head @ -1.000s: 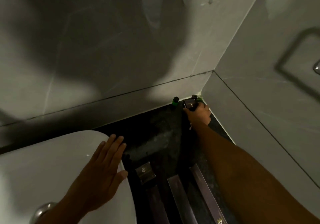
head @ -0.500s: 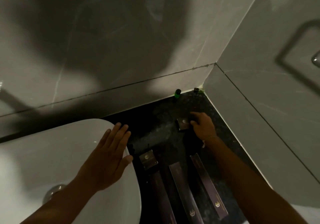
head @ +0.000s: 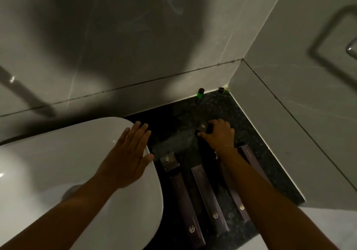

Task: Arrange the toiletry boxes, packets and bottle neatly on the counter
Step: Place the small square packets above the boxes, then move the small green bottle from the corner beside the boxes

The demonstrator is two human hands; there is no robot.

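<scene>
My right hand (head: 218, 134) grips a small dark box (head: 204, 127) with a gold logo, low over the middle of the black counter (head: 173, 122). My left hand (head: 125, 157) lies flat and open on the rim of the white basin (head: 58, 162). Three long dark purple boxes lie side by side near the front: left (head: 185, 207), middle (head: 209, 199) and right (head: 249, 158), the last partly hidden under my right forearm. A small square packet (head: 169, 160) sits at the far end of the left box. A small green bottle (head: 200, 93) stands against the back wall.
Another small dark item (head: 221, 89) sits in the back right corner of the counter. Grey tiled walls close in the counter at the back and right. A metal rail (head: 350, 46) hangs on the right wall.
My right hand drew the small box back from the far corner toward the middle of the counter. The left hand stayed on the basin rim.
</scene>
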